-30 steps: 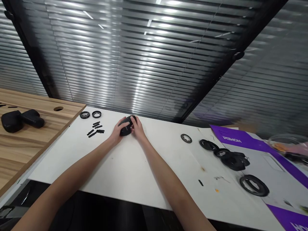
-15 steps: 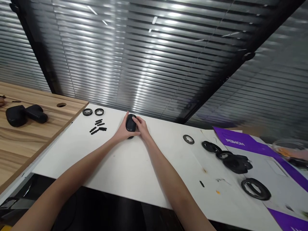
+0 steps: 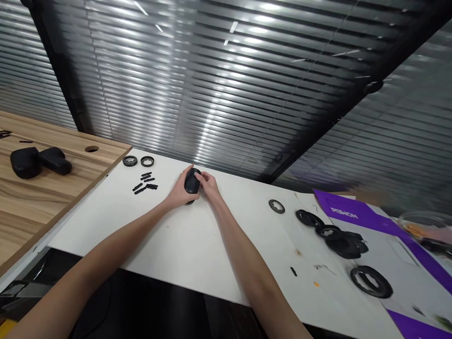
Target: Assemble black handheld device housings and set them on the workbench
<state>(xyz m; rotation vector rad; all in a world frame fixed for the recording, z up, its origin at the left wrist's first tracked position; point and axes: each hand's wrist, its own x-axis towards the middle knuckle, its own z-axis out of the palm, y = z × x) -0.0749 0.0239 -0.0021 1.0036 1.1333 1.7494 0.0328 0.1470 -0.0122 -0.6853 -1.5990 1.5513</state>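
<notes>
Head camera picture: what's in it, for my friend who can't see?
Two bare hands hold a rounded black object at a white table. To the left lie two dark rings and small black strips; to the right, more rings and a purple-and-white panel.

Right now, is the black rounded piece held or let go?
Held: the left hand grips the black piece and the right hand touches its side; whether it rests on the white table, I cannot tell.
</notes>
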